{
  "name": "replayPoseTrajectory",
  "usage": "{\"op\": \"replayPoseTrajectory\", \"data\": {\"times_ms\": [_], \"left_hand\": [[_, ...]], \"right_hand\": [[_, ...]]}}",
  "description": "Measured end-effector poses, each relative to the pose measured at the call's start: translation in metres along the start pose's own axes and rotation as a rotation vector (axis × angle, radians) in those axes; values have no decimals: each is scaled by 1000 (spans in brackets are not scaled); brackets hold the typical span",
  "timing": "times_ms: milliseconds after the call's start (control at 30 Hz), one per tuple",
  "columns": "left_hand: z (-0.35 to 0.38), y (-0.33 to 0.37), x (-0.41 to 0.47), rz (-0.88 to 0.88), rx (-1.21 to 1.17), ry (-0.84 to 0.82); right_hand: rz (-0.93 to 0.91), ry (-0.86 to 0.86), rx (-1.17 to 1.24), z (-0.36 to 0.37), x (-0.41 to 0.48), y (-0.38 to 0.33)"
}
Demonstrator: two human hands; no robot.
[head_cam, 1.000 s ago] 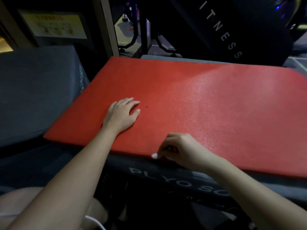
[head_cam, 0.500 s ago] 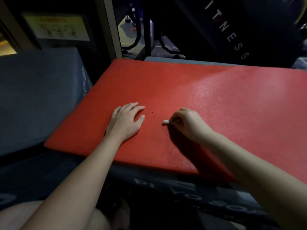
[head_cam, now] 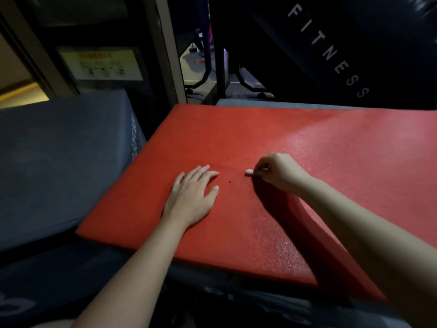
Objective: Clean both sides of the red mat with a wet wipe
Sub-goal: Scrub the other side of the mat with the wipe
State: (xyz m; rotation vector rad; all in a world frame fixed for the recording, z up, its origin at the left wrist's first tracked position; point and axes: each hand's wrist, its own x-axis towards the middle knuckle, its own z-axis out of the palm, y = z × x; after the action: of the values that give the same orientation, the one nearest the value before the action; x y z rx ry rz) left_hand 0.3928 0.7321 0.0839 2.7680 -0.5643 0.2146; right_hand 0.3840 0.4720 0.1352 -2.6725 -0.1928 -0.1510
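Note:
The red mat (head_cam: pixel 307 162) lies flat on a dark grey padded box, filling the middle and right of the view. My left hand (head_cam: pixel 192 195) rests flat on the mat near its left side, fingers straight. My right hand (head_cam: pixel 275 171) is curled on the mat a little to the right, gripping a small bunched white wet wipe (head_cam: pixel 249 171) whose tip sticks out at the fingers and touches the surface. A tiny dark speck (head_cam: pixel 229 182) sits on the mat between the two hands. The mat's near right part glistens.
A dark grey padded box (head_cam: pixel 59 157) stands to the left, lower than the mat. The box under the mat (head_cam: pixel 260 301) carries white lettering on its front. Behind are a metal post (head_cam: pixel 165 55), a yellow sign (head_cam: pixel 101 65) and black equipment marked FITNESS (head_cam: pixel 331 50).
My right hand with the wipe has moved from the mat's near edge up to the middle, close to the speck. My left hand has stayed flat in place.

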Motion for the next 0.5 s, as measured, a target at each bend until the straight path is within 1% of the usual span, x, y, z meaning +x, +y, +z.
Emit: {"op": "replayPoseTrajectory", "data": {"times_ms": [100, 133, 167, 200, 233, 300, 333, 367, 400, 500], "left_hand": [[2, -1, 2, -1, -1, 0], [2, -1, 2, -1, -4, 2], [2, -1, 2, -4, -6, 4], [2, 0, 3, -5, -4, 3], [1, 0, 3, -3, 1, 0], [-2, 1, 2, -1, 8, -10], [-4, 2, 2, -3, 4, -12], [-7, 3, 2, -9, 1, -16], [-9, 4, 3, -10, 11, -20], [-18, 6, 18, 21, 123, -18]], "right_hand": [[-82, -284, 83, -9, -20, -16], [-106, -329, 81, -9, -22, -18], [-120, -320, 61, -9, -20, -17], [-129, -250, 27, -6, -14, -13], [-128, -144, -7, -3, -5, -7], [-50, 40, -21, 1, 8, 4], [-13, 83, -12, 2, 12, 6], [4, 81, -12, 3, 13, 8], [-11, 36, -25, 1, 12, 7], [-86, -211, -6, -10, 2, -2]]}}
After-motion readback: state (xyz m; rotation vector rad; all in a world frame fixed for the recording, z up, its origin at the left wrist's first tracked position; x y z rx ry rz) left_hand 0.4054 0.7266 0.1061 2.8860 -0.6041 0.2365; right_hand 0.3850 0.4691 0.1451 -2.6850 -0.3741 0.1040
